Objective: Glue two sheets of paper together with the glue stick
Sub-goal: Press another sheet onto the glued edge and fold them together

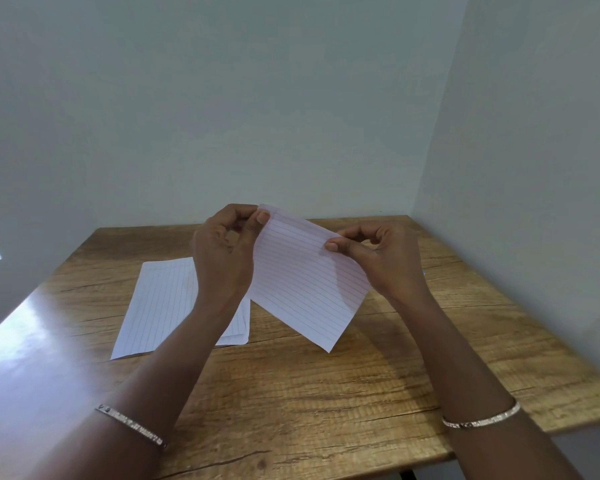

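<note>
We held a lined sheet (305, 275) above the wooden table (326, 393), left hand (222, 251) and right hand (381, 258) pinching its top corners; more lined paper (160, 303) lay flat on the table, left of it.

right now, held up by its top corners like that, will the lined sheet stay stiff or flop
The lined sheet probably flops: it hangs from pinches by the left hand and right hand. It looks thin and light, so likely tears easily.
</note>
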Tool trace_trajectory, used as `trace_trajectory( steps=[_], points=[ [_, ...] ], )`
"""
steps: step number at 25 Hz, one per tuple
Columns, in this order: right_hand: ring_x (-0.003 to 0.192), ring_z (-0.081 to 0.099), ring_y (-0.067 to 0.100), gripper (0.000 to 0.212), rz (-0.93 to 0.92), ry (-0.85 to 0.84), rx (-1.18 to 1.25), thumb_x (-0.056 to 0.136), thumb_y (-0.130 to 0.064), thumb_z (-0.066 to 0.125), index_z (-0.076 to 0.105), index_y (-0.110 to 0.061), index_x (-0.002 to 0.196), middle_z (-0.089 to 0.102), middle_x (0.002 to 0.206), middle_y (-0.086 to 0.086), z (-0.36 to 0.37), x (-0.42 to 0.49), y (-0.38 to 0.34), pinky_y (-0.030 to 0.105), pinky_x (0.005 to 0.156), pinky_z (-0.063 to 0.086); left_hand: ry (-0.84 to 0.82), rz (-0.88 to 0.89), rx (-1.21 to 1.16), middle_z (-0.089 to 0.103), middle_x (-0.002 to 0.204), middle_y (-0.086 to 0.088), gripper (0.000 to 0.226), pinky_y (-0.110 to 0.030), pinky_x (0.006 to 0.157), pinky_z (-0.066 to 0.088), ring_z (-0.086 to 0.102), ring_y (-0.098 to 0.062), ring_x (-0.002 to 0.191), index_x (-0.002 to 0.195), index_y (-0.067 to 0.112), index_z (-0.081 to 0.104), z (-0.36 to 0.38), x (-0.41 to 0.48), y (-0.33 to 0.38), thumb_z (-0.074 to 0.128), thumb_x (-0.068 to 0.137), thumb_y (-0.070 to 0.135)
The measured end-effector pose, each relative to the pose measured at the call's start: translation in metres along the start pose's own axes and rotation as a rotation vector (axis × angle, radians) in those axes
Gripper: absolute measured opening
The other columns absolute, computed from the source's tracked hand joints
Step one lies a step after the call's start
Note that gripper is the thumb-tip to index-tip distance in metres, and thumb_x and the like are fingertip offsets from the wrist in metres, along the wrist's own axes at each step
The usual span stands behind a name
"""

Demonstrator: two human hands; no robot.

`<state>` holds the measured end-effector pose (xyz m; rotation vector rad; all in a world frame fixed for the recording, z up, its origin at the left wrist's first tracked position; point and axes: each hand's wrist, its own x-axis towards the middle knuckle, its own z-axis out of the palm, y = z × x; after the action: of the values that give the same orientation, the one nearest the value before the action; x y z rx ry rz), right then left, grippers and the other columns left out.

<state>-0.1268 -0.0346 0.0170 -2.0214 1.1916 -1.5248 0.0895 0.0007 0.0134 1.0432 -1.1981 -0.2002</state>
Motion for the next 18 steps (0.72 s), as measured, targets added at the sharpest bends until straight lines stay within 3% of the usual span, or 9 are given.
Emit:
trace_trajectory(
  steps=[5, 9, 12, 14, 16, 18],
  points=[
    [0.077, 0.068, -0.008, 0.009, 0.003, 0.02, 0.005, 0.077, -0.024, 0.086, 0.084, -0.019, 0.084, 0.076, 0.077, -0.019, -0.0017, 0.0013, -0.0003, 0.002, 0.075, 0.041, 0.029, -0.054, -0.039, 0.072, 0.083, 0.014, 0.009, -0.008, 0.072, 0.045, 0.063, 0.004, 0.078, 0.094, 0.023, 0.074, -0.0028, 0.0021, -0.0013, 0.07, 0.091, 0.031],
    [0.082, 0.073, 0.005, 0.014, 0.068, 0.026, 0.094, 0.077, -0.028, 0.087, 0.085, -0.019, 0.088, 0.081, 0.083, -0.01, -0.0043, 0.001, 0.0005, 0.027, 0.078, 0.052, 0.053, -0.101, -0.077, 0.072, 0.083, 0.015, 0.013, -0.009, 0.073, 0.046, 0.062, 0.004, 0.08, 0.095, 0.021, 0.075, -0.0037, 0.0047, -0.0028, 0.071, 0.091, 0.032],
    [0.078, 0.072, 0.002, 0.01, 0.075, 0.049, 0.098, 0.078, -0.027, 0.086, 0.084, -0.019, 0.084, 0.08, 0.079, -0.01, -0.0031, 0.0014, 0.0023, 0.027, 0.074, 0.05, 0.061, -0.123, -0.09, 0.071, 0.08, 0.021, 0.011, -0.009, 0.072, 0.045, 0.061, 0.006, 0.079, 0.094, 0.025, 0.075, -0.0068, 0.0068, -0.0046, 0.071, 0.091, 0.034],
    [0.08, 0.074, 0.009, 0.01, 0.089, 0.045, 0.134, 0.078, -0.026, 0.086, 0.084, -0.018, 0.085, 0.081, 0.079, -0.007, -0.003, 0.0008, 0.003, 0.034, 0.071, 0.053, 0.059, -0.132, -0.099, 0.071, 0.08, 0.021, 0.008, -0.01, 0.072, 0.046, 0.061, 0.006, 0.078, 0.092, 0.028, 0.074, -0.0074, 0.0072, -0.0049, 0.07, 0.091, 0.035],
    [0.086, 0.075, 0.02, 0.013, 0.127, 0.049, 0.193, 0.08, -0.028, 0.085, 0.084, -0.019, 0.089, 0.081, 0.083, -0.006, -0.0049, 0.001, 0.0048, 0.045, 0.077, 0.058, 0.071, -0.166, -0.125, 0.072, 0.082, 0.017, 0.009, -0.015, 0.072, 0.048, 0.063, 0.003, 0.08, 0.091, 0.028, 0.074, -0.0077, 0.0078, -0.0051, 0.07, 0.091, 0.037],
    [0.085, 0.073, 0.018, 0.012, 0.146, 0.077, 0.224, 0.08, -0.03, 0.084, 0.084, -0.022, 0.089, 0.081, 0.083, -0.008, -0.0068, 0.0022, 0.0065, 0.046, 0.08, 0.057, 0.089, -0.214, -0.145, 0.073, 0.08, 0.016, 0.009, -0.017, 0.07, 0.049, 0.064, 0.002, 0.079, 0.09, 0.029, 0.074, -0.0092, 0.0088, -0.0062, 0.069, 0.092, 0.037]
  ],
)
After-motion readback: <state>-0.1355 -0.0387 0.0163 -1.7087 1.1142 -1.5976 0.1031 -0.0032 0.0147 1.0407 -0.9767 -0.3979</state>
